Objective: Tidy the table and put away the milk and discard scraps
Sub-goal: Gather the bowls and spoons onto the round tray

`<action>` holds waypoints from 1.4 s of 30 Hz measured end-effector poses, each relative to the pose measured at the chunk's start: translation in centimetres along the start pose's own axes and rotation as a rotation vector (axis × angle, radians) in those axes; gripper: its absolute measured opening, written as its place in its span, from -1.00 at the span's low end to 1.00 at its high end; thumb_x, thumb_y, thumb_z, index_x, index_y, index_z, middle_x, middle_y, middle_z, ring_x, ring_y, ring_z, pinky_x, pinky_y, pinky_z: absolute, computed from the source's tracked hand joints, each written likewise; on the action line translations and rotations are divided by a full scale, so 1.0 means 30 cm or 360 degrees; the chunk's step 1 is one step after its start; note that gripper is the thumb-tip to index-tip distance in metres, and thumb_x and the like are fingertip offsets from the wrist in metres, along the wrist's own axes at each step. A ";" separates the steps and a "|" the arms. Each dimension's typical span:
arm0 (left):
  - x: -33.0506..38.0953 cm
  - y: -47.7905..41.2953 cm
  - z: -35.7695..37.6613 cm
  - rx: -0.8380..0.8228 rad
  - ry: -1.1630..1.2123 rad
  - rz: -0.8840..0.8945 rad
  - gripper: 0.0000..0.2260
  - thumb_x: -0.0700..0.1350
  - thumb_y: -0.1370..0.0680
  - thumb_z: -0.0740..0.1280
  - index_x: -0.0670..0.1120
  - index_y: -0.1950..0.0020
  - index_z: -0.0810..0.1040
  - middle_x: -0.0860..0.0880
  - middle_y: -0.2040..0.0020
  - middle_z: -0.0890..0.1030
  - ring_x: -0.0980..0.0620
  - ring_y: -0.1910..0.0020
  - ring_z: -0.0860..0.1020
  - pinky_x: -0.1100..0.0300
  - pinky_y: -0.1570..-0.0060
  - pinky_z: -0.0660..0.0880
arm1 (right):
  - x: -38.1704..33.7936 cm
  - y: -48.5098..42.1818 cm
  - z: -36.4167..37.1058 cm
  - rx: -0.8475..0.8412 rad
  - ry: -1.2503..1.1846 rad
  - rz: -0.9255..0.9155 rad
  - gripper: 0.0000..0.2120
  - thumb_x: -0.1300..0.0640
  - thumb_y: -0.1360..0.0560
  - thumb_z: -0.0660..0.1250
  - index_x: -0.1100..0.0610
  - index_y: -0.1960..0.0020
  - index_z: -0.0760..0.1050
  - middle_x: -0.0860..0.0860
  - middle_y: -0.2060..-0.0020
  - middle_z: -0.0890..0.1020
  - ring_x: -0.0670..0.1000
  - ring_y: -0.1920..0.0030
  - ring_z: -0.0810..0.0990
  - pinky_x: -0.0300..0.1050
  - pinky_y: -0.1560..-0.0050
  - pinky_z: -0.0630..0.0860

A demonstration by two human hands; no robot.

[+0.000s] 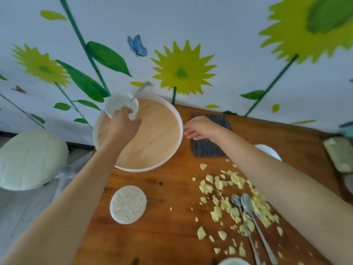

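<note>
Fingers [126, 110] of left hand [122, 127] are curled round small white milk bowl [116, 104], held at far-left edge of round wooden tray [154, 136]; right hand [202, 129] loosely spread, empty.

**Brown wooden worktop [172, 236], white wall [229, 25] painted with sunflowers [182, 69]**

The round tray [152, 134] has a white rim and a pale tan wood-grain base, and the small bowl [118, 104] at its far edge is white. Right of the tray is a dark grey ribbed mat [208, 148]. Nearer than the tray are a white dish [128, 204] of off-white grains, pale yellow scraps [225, 188] and silver spoons [248, 204]. Behind it the flowers are yellow-green, with a blue butterfly [137, 45].
</note>
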State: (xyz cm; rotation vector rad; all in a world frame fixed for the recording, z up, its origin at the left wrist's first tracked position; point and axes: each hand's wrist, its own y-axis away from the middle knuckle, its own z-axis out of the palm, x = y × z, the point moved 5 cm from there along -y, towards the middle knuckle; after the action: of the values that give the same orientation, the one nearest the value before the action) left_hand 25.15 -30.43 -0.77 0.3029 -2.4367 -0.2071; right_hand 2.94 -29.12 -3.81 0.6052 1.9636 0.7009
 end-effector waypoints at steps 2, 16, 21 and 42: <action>0.033 0.058 0.063 -0.0090 0.0113 0.0027 -0.59 -0.12 -0.53 0.27 -0.17 -0.36 0.35 -0.19 -0.30 0.46 -0.19 -0.23 0.46 0.01 -0.20 0.40 | 0.131 0.067 -0.091 0.0081 0.0015 0.0067 -0.72 0.14 -0.58 0.19 0.23 -0.23 0.44 0.12 0.00 0.60 -0.07 0.31 0.51 -0.26 0.23 0.44; 0.113 0.558 0.574 -0.0765 0.0103 0.0173 -0.58 -0.14 -0.56 0.23 -0.15 -0.41 0.31 -0.14 -0.33 0.45 -0.07 -0.17 0.48 0.18 0.02 0.43 | 0.954 0.468 -0.179 0.0238 0.0340 0.0318 -0.90 0.21 -0.45 0.28 0.19 0.11 0.57 0.09 0.17 0.66 0.06 0.10 0.65 -0.10 0.04 0.54; 0.096 0.621 0.644 -0.0896 0.0110 0.0127 -0.59 -0.14 -0.56 0.23 -0.12 -0.41 0.31 -0.11 -0.31 0.46 0.03 -0.02 0.46 0.20 0.11 0.43 | 0.982 0.509 -0.162 0.0424 0.0854 0.0306 -0.89 0.09 -0.48 0.32 0.12 0.05 0.52 0.00 0.12 0.61 0.01 0.08 0.59 -0.11 0.14 0.50; 0.353 0.463 0.703 -0.0847 0.0253 0.0162 -0.79 -0.16 -0.58 0.18 -0.12 -0.15 0.53 -0.07 -0.11 0.59 -0.01 -0.07 0.54 0.22 0.01 0.43 | 0.787 0.453 -0.650 0.0603 0.0281 -0.0166 -0.93 0.27 -0.46 0.33 0.12 0.11 0.52 0.00 0.26 0.59 -0.14 0.45 0.56 -0.40 0.50 0.41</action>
State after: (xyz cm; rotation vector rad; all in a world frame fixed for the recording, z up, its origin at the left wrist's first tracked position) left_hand 1.45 -18.45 -7.46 -0.0415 -2.1359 -0.7379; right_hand -23.06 -8.21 -0.93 0.6776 2.2983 0.3255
